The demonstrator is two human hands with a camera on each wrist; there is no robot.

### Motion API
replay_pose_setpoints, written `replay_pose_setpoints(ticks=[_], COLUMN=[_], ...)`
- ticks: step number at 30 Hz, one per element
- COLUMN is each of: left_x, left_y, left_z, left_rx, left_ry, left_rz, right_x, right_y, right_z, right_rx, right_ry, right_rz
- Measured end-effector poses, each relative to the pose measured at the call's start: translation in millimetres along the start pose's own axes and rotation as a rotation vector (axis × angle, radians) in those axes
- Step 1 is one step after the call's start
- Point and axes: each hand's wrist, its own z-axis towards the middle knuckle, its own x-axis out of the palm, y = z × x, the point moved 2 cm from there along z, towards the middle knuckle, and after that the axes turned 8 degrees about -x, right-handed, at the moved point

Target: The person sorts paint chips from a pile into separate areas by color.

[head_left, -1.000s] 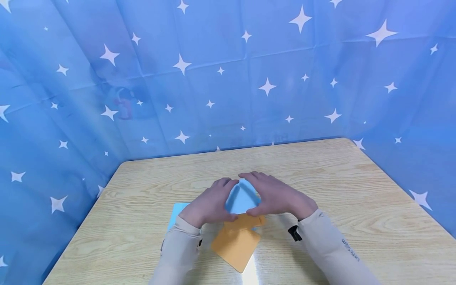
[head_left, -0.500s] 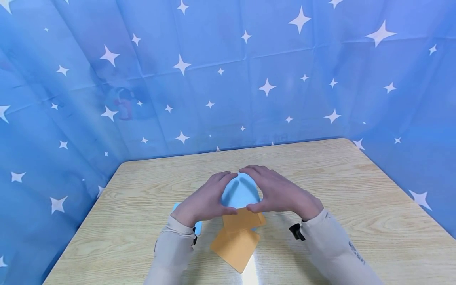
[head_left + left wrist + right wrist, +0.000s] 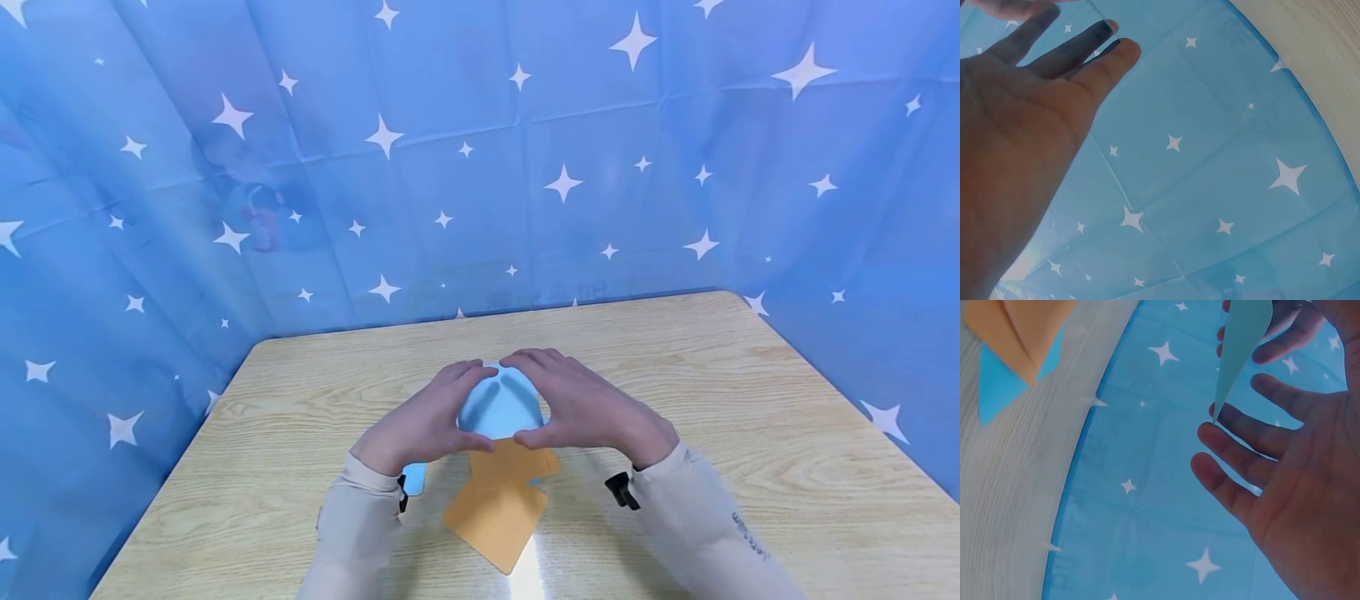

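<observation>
Above the table (image 3: 675, 367), both hands (image 3: 427, 417) cup blue paper (image 3: 498, 410).

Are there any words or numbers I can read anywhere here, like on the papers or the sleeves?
Right sleeve: a line of small dark print, too small and blurred to read.
Blue paper held by the left hand and right hand: no writing.
Orange paper: no writing.
Blue curtain: only white stars, no words.
</observation>
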Motion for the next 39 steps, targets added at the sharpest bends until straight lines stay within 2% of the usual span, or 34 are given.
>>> replay_pose_setpoints(ticks=[11, 17, 22, 25, 33, 39], left_x=[-10.4, -19.4, -28.7, -34.4, -45.5, -46.7], left_y=[21.0, 35.7, 45.3, 47.3, 52.7, 63.8], left_z=[-17.9, -34.1, -44.9, -48.7, -54.7, -62.0], left_rx=[-0.092, -0.134, -0.180, -0.210, -0.201, -0.270], left_ry=[0.027, 0.021, 0.027, 0.034, 0.031, 0.056], left_rz=[0.030, 0.060, 0.083, 0.092, 0.120, 0.148], right_x=[24, 36, 46, 50, 59, 73], right_y=[16, 28, 39, 44, 56, 65], right_z=[28, 43, 56, 63, 76, 89], right_rx=[0.016, -0.017, -0.035, -0.030, 0.020, 0.047], right_ry=[0.027, 0.065, 0.065, 0.067, 0.110, 0.139], right_rz=[0.036, 0.045, 0.015, -0.002, -0.021, -0.026])
